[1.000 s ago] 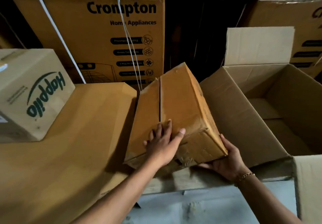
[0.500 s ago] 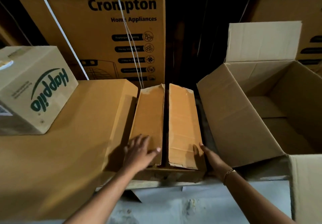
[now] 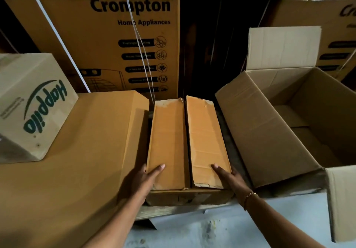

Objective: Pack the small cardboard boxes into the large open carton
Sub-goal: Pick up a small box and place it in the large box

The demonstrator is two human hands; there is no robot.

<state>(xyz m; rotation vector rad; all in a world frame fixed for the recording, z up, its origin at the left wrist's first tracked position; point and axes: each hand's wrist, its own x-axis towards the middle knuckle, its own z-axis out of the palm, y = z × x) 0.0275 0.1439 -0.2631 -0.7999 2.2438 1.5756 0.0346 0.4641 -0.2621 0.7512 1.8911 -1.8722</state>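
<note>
Cardboard, orange-brown: small box [image 3: 187, 143], closed flaps on top, gripped at its near corners. Left hand [image 3: 143, 180] clasps the 7 o'clock corner, thumb on top; right hand [image 3: 229, 176] clasps the 5 o'clock corner likewise. Large open carton [image 3: 269, 132] just beside at 3 o'clock, flaps up. Flat carton [image 3: 77, 161] at 9 o'clock, bearing Happilo box [image 3: 32, 109]. Crompton carton [image 3: 115, 35] at 12 o'clock.

Happilo box [image 3: 32, 109]; strapped Crompton carton [image 3: 107, 39] behind.
</note>
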